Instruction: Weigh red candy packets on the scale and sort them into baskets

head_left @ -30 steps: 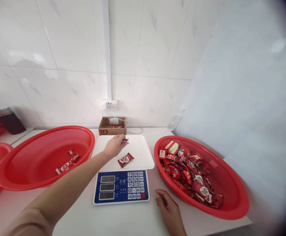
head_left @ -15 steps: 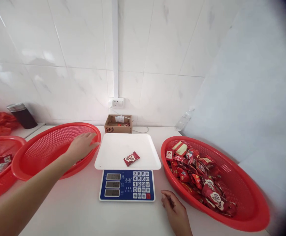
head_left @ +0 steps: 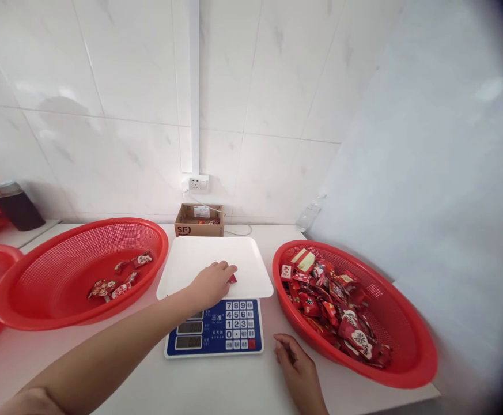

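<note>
left hand (head_left: 211, 283) lies over the white scale tray (head_left: 199, 256), fingers curled down on a red packet (head_left: 233, 279) near the tray's 5 o'clock edge. only a red corner shows, so cannot tell whether the grip has closed on it or merely touches it. right hand (head_left: 298, 369) rests on the table (head_left: 216, 386) at 4 o'clock of the scale keypad (head_left: 238, 325), fingers loosely bent, holding nothing. left basket (head_left: 39, 314) at 9 o'clock holds a few packets; right basket (head_left: 407, 328) at 3 o'clock holds many.

risk: the slick, flat wrapper may slide under the fingertips toward the rim and drop onto the keypad. palm weight on the tray would likely disturb the reading.
</note>
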{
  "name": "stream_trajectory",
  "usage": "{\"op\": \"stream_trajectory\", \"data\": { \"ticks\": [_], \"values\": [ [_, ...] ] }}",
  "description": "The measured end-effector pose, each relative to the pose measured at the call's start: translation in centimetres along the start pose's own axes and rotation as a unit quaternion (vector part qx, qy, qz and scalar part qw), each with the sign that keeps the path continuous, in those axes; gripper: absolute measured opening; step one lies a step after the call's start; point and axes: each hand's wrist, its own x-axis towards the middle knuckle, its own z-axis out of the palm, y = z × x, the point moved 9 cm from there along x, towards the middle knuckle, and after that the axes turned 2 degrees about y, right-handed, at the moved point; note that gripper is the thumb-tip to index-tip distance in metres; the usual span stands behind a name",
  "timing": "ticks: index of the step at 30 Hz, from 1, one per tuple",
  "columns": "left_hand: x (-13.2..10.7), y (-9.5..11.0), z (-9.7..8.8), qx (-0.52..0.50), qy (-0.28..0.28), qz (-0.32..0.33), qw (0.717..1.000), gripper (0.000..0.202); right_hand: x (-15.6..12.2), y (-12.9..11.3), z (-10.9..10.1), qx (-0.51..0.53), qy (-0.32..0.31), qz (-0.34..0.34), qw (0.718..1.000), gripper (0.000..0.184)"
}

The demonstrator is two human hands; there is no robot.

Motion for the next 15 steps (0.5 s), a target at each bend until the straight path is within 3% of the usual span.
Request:
{"op": "stream_trajectory", "data": {
  "ticks": [3,5,8,10,13,15],
  "values": [
    [-0.9,-0.8,-0.9,-0.011,0.019,-0.009,1.000,0.038,0.0,-0.2,-0.2,0.002,0.004,-0.004,1.000,0.033],
    [-2.1,-2.2,-2.8,-0.011,0.074,-0.023,0.997,0.035,0.0,-0.2,-0.2,0.005,0.002,-0.007,1.000,0.032],
    [-5.3,-6.2,-6.9,0.026,0.192,-0.093,0.977,0.030,0.2,-0.2,-0.2,-0.005,0.000,-0.009,1.000,0.031],
    [-7.9,-9.2,-8.9,0.062,0.237,-0.162,0.956,0.030,0.2,-0.3,-0.1,-0.023,0.000,-0.017,1.000,0.030],
    [-11.8,-11.9,-9.7,0.074,0.275,-0.225,0.932,0.031,-0.2,-1.9,-0.1,-0.053,0.007,-0.061,0.997,0.025],
    [-14.5,-12.4,-8.7,0.056,0.327,-0.225,0.916,0.031,-1.1,-4.2,-0.1,-0.073,-0.003,-0.117,0.990,0.021]
  ]
}}
